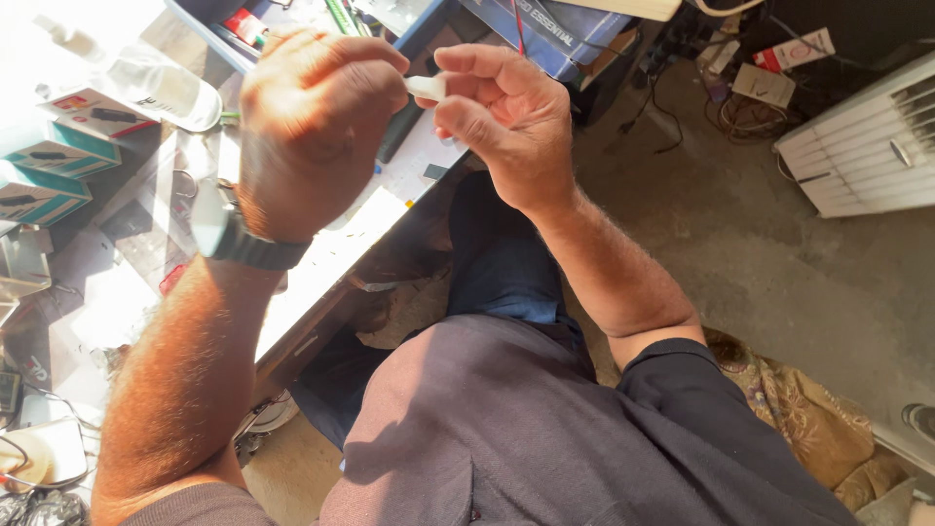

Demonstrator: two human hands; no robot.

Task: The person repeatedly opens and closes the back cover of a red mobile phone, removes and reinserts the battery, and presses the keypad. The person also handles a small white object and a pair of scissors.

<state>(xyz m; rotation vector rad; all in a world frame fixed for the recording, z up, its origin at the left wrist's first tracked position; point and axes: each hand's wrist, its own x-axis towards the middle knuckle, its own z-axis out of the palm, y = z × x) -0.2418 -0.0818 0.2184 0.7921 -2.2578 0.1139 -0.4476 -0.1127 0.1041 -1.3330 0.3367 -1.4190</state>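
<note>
I pinch a small white plastic piece (pixel 427 88) between both hands, up at twelve o'clock over the edge of the desk (pixel 321 258). My right hand (pixel 506 117) closes thumb and forefinger on its right end, the other fingers curled into the palm, the wrist bent and the forearm running down toward five o'clock. My left hand (pixel 312 122) is curled almost into a fist, back toward me, its fingertips pressed on the piece's left end; a dark wristwatch (pixel 234 234) sits on that wrist, and the forearm drops toward seven o'clock.

At nine o'clock two flat teal-and-white boxes (pixel 49 170) lie on the desk, with a white box bearing a red patch (pixel 97 109) just above them. A clear bottle (pixel 161 83) lies at ten o'clock. A dark blue printed carton (pixel 565 34) stands at one o'clock. On the floor at two o'clock are a red-and-white packet (pixel 794 49) and a white ribbed appliance (pixel 867 146).
</note>
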